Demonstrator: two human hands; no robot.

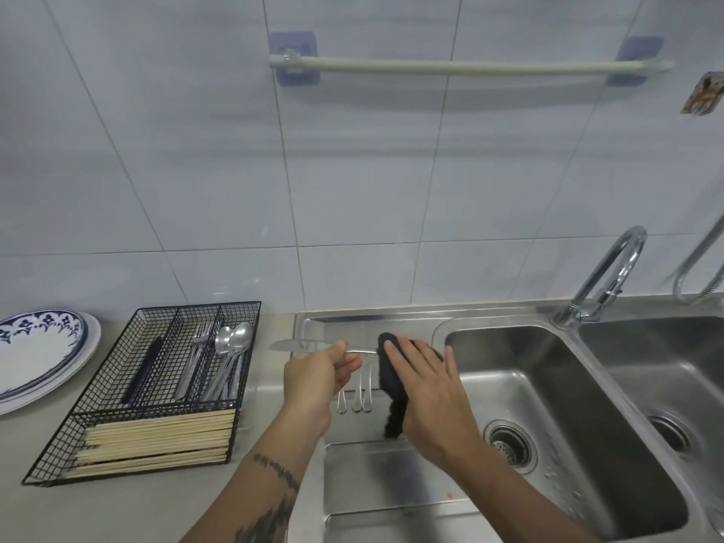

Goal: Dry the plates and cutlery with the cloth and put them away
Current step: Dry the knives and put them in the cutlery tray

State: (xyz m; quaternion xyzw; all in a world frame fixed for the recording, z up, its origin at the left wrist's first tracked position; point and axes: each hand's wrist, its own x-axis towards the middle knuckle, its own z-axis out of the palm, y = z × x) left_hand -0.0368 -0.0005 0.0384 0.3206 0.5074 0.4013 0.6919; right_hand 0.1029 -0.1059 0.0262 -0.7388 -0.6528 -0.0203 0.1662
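My left hand [319, 372] pinches one butter knife [292, 344], blade toward nine o'clock, while my right hand [425, 376] wraps the dark cloth [391, 389] round its other end, fingers fairly straight over the fabric. Beneath them, at six o'clock, three pieces of cutlery [355, 397] lie on the steel draining board [352, 476]; I cannot tell their kind. At nine o'clock stands one black wire caddy [156, 389] holding spoons, forks and a stack of chopsticks [156, 440]. Farther toward nine, two stacked plates [43, 354] rest on the grey counter. At three o'clock, two sink basins [568, 425], one tap [605, 276]. White tiled wall, one rail [466, 67] at twelve.
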